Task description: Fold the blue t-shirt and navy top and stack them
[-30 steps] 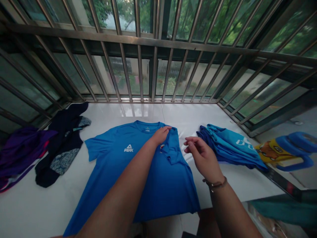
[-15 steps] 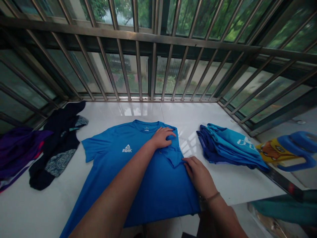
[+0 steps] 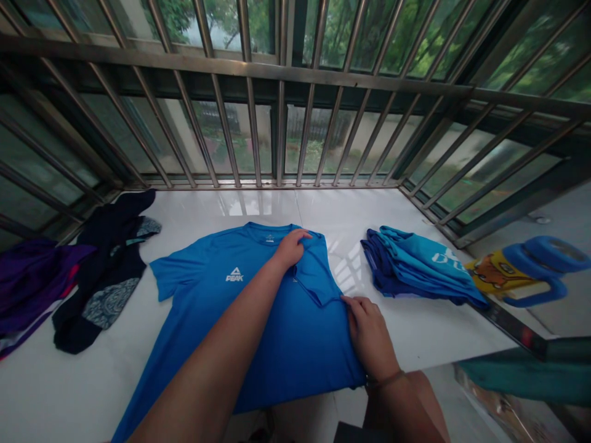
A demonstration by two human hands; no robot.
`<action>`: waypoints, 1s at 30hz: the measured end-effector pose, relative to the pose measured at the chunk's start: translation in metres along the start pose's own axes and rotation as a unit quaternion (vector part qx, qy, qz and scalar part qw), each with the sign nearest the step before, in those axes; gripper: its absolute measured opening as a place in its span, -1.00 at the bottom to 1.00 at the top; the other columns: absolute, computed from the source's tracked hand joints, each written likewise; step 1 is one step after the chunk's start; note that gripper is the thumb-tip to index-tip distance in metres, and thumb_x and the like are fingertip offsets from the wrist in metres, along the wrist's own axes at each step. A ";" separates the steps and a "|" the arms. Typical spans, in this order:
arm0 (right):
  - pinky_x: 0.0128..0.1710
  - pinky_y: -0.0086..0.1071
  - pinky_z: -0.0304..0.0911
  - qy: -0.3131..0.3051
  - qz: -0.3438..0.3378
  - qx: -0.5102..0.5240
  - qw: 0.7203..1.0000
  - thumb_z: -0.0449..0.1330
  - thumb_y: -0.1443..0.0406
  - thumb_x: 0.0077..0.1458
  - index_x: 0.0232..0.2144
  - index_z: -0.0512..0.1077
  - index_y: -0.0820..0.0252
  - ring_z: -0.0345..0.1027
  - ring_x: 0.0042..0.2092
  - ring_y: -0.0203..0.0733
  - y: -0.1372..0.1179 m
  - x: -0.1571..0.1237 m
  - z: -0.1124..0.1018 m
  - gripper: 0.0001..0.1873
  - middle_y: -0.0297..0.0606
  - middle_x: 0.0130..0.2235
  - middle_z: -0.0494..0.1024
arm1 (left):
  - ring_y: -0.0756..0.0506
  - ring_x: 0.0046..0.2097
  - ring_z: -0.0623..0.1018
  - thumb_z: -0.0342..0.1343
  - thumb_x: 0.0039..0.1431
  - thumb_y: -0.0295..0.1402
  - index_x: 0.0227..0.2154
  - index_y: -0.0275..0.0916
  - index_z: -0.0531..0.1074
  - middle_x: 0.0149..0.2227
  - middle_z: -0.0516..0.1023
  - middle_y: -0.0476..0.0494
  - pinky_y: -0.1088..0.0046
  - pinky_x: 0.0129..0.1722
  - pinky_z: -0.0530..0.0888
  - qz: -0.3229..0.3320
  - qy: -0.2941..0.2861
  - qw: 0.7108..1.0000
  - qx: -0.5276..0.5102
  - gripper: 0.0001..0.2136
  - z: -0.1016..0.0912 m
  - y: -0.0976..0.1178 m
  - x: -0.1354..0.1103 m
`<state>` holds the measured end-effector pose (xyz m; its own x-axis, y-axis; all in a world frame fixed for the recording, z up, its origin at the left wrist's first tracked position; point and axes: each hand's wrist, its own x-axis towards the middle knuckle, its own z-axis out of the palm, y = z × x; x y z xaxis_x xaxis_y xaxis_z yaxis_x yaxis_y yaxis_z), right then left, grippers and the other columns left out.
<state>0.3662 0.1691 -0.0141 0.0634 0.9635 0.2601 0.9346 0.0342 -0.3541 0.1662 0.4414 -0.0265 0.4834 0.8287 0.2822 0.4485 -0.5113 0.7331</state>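
Note:
A blue T-shirt point(image 3: 217, 314) with a white PEAK logo lies face up on the white sill point(image 3: 406, 215). Its right sleeve is folded in over the chest. My left hand point(image 3: 290, 246) rests by the collar at the right shoulder, fingers curled onto the fabric. Lower down, my right hand point(image 3: 369, 335) lies on the shirt's right side edge, fingers closed against the cloth just below the folded sleeve. A thin bracelet circles that wrist.
A stack of folded blue garments point(image 3: 418, 267) sits to the right. Dark clothes point(image 3: 108, 264) and a purple garment point(image 3: 28, 277) are heaped at the left. Metal window bars point(image 3: 277, 123) fence the back and sides. A yellow and blue object point(image 3: 521, 274) lies far right.
My right hand came down from the air onto the shirt's right edge and slid slightly toward me. My left hand stayed at the shoulder, shifting a little.

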 end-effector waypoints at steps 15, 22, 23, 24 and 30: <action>0.03 -0.07 0.40 0.010 -0.004 -0.027 1.000 -0.01 0.37 0.41 0.14 0.59 0.10 0.47 -0.03 0.08 0.007 0.002 0.006 -0.55 -0.05 0.00 0.61 | -0.34 0.40 0.44 -0.10 0.53 -0.28 0.28 -0.16 0.51 0.37 0.51 -0.34 -0.06 0.47 0.30 -0.111 0.006 0.947 0.301 -0.58 -0.130 0.003 -0.146; 0.07 -0.02 0.42 0.013 -0.003 -0.042 0.999 0.00 0.36 0.39 0.11 0.60 0.15 0.49 -0.02 0.11 0.008 0.005 0.008 -0.56 -0.01 -0.01 0.63 | -0.58 0.23 0.51 0.01 0.43 -0.22 0.07 -0.54 0.55 0.15 0.54 -0.75 -0.06 0.16 0.49 -0.383 0.031 0.819 0.426 -0.56 -0.264 -0.048 -0.201; 0.08 -0.02 0.42 0.014 -0.001 -0.042 0.999 0.00 0.36 0.38 0.10 0.61 0.15 0.49 -0.01 0.11 0.007 0.005 0.008 -0.56 -0.01 -0.01 0.63 | -0.59 0.24 0.50 0.03 0.42 -0.21 0.03 -0.51 0.56 0.16 0.54 -0.75 -0.05 0.14 0.50 -0.379 0.022 0.821 0.426 -0.57 -0.272 -0.051 -0.202; 0.09 -0.03 0.41 0.015 0.002 -0.043 0.999 0.00 0.35 0.38 0.09 0.61 0.15 0.49 0.00 0.11 0.007 0.005 0.008 -0.57 -0.01 0.00 0.63 | -0.58 0.26 0.49 0.04 0.41 -0.20 0.00 -0.47 0.57 0.17 0.54 -0.72 -0.04 0.14 0.50 -0.372 0.013 0.825 0.426 -0.60 -0.277 -0.053 -0.201; 0.11 -0.02 0.43 0.012 0.005 -0.034 0.999 0.01 0.30 0.39 0.06 0.61 0.17 0.52 -0.02 0.10 0.009 0.007 0.007 -0.59 -0.02 -0.02 0.64 | -0.37 0.03 0.67 -0.10 0.55 -0.22 0.12 -0.34 0.47 -0.13 0.71 -0.41 -0.05 0.31 0.39 -0.277 -0.014 0.869 0.410 -0.64 -0.269 -0.025 -0.179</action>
<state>0.3729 0.1785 -0.0223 0.0804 0.9573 0.2777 0.9556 0.0052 -0.2947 -0.1338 0.3674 0.0710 0.0345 0.9994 0.0032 0.9976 -0.0346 0.0600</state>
